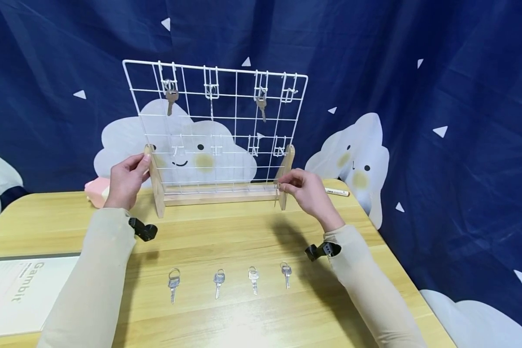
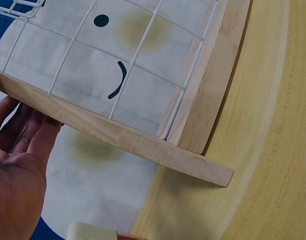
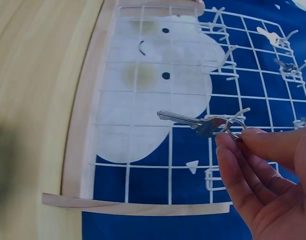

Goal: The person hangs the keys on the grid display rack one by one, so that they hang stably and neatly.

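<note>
A white wire grid rack on wooden feet stands at the back of the wooden table. My left hand grips the rack's left wooden foot; in the left wrist view my left hand lies behind that foot. My right hand pinches the ring of a silver key beside the right foot, low in front of the grid; my right hand holds it by the fingertips. Two keys hang on upper hooks. Several keys lie in a row near me.
A pink object sits behind my left hand and a white pen lies at the back right. A white booklet lies at the near left. A blue cloud-print curtain hangs behind. The table's edge runs on the right.
</note>
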### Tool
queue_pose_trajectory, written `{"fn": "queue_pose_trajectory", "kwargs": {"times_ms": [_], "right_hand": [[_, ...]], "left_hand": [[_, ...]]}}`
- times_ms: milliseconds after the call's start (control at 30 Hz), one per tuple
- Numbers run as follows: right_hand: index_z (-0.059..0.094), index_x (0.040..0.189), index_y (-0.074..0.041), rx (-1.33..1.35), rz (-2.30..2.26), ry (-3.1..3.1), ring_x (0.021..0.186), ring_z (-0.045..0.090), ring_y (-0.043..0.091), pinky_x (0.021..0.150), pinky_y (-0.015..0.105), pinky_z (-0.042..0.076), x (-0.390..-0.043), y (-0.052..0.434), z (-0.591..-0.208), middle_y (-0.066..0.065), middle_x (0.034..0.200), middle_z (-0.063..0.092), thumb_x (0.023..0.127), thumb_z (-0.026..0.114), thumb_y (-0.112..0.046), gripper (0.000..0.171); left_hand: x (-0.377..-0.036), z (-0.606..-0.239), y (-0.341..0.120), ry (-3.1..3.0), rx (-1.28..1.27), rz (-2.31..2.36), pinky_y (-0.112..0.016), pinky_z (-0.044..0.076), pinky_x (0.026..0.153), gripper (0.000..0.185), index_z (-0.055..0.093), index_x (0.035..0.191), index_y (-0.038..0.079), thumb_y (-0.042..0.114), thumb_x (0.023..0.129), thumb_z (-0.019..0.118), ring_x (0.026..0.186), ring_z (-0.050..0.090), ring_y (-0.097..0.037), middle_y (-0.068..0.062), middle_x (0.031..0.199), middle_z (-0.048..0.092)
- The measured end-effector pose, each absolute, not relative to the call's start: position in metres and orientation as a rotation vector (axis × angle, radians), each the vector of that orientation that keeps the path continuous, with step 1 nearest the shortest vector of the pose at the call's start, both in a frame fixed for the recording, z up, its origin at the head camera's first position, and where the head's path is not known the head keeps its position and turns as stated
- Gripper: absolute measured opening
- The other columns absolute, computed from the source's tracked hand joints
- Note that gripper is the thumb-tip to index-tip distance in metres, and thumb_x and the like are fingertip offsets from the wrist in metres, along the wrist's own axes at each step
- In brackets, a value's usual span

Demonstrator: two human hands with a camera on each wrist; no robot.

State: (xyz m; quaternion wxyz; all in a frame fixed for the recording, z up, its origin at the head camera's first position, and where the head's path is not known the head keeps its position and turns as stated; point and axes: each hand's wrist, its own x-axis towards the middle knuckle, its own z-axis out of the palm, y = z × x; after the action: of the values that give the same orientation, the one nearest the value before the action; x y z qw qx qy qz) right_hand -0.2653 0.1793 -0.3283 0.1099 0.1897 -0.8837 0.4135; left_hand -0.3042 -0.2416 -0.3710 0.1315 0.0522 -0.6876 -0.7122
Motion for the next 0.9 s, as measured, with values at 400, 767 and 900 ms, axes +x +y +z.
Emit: {"fn": "queue_pose_trajectory", "kwargs": {"times_ms": [400, 767, 900], "right_hand": [[0.073, 0.096, -0.001, 0.567, 1.252, -2.519, 0.075, 0.059, 0.018, 0.06, 0.025, 0.047, -0.269, 0.179, -0.302, 0.005, 0.093, 0.067, 0.091, 0.071, -0.003, 0.006], [0.074, 0.097, -0.003, 0.535, 1.28, -2.372, 0.077, 0.061, 0.016, 0.065, 0.023, 0.051, -0.273, 0.171, -0.275, 0.006, 0.095, 0.069, 0.091, 0.07, -0.002, 0.007], [0.074, 0.098, -0.001, 0.491, 1.331, -2.281, 0.077, 0.062, 0.015, 0.068, 0.022, 0.053, -0.275, 0.168, -0.269, 0.007, 0.093, 0.07, 0.091, 0.071, -0.003, 0.008]], "left_hand": [[-0.304, -0.37, -0.238, -2.037, 0.184, -2.033, -0.034, 0.042, 0.105, 0.064, 0.048, 0.144, 0.003, 0.041, 0.094, 0.061, 0.12, 0.051, -0.017, -0.009, 0.129, 0.052], [-0.303, -0.369, -0.241, -2.072, 0.182, -2.01, -0.034, 0.042, 0.105, 0.069, 0.046, 0.145, 0.002, 0.045, 0.092, 0.061, 0.122, 0.05, -0.018, -0.01, 0.132, 0.05], [-0.302, -0.369, -0.24, -2.034, 0.178, -2.039, -0.034, 0.042, 0.106, 0.068, 0.047, 0.145, 0.002, 0.043, 0.093, 0.062, 0.12, 0.051, -0.018, -0.009, 0.129, 0.052]]}}
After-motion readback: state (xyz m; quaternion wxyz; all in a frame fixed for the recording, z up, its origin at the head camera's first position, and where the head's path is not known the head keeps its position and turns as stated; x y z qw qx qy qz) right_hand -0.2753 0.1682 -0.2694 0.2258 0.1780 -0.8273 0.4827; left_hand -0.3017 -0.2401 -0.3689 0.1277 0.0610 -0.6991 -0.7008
